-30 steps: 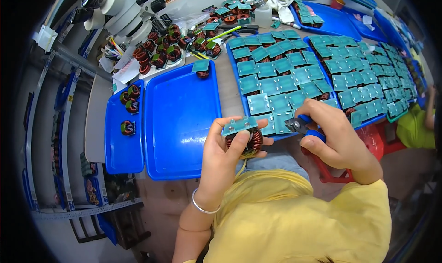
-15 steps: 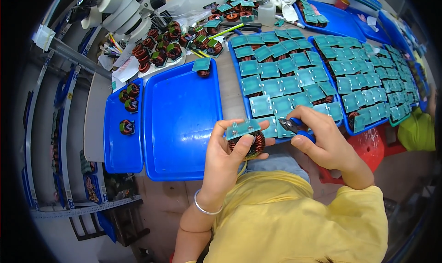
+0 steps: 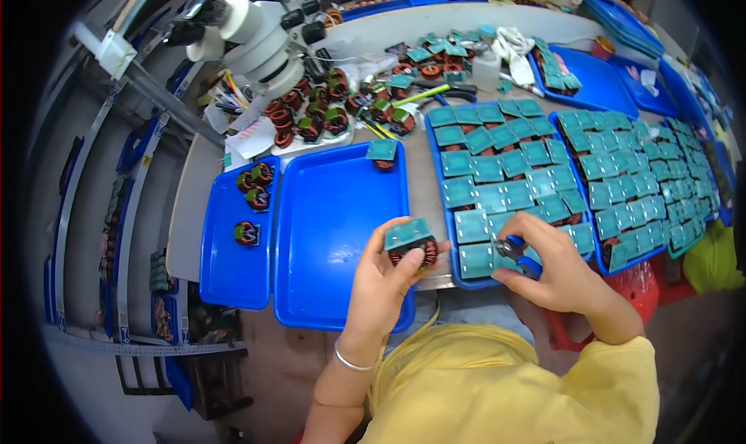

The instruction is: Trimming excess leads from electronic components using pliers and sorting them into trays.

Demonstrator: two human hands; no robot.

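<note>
My left hand [image 3: 378, 279] is closed around a copper-wound toroidal coil [image 3: 424, 253] with a small green circuit board [image 3: 406, 232] on its top. The thumb presses on the front of the windings, and part of the coil is hidden by the fingers. To the right, my right hand [image 3: 558, 264] grips a pair of wire cutters [image 3: 509, 247] with dark jaws and blue handles. The jaws point left toward the coil but stay apart from it. Whether the jaws are parted I cannot tell. Beneath that hand lies a blue tray [image 3: 453, 271] filled with rows of board-topped coils.
A large blue tray [image 3: 334, 265] at the left holds one coil [image 3: 382, 155] at its far corner. Next to it, a smaller tray [image 3: 220, 282] carries several coils. More filled trays [image 3: 589, 211] stand at the right. A microscope [image 3: 260, 44] and loose coils [image 3: 311, 114] are behind.
The view has shifted, so trays and microscope appear lower and further right. The coil in my left hand has tilted slightly. Both hands keep their hold.
</note>
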